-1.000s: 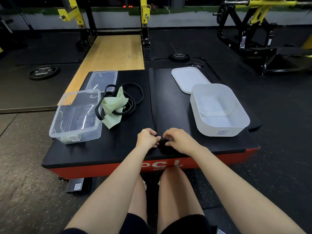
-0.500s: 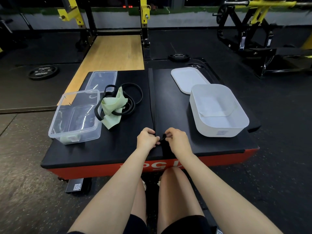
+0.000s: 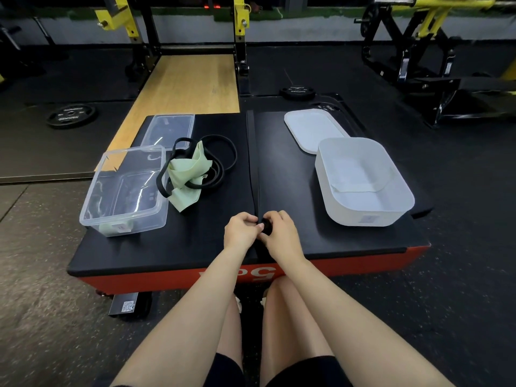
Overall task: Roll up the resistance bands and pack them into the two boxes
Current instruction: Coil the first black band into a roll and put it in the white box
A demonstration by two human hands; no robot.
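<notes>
Two hands meet at the near edge of our counter [image 3: 195, 247]: our left hand [image 3: 240, 229] and right hand [image 3: 280, 233] both curl their fingers around the small rolled end of a black resistance band [image 3: 266, 227], knuckles up, forearms reaching forward over our knees. From that roll the flat band runs straight away from us along the middle of the counter toward its far edge.

Writing on the counter's red front face is partly covered by our arms; we can make out only a "5" seen upside down. Left of the hands, a clear box [image 3: 125, 191] carries a small white label we cannot read, its clear lid [image 3: 169, 129] lying just behind it. Beside it rests a heap of black loop bands [image 3: 220, 160] with a pale green band [image 3: 188, 174] draped over them. On the right sits a white box [image 3: 363, 182], open, with its white lid [image 3: 310, 128] touching its far side.
</notes>
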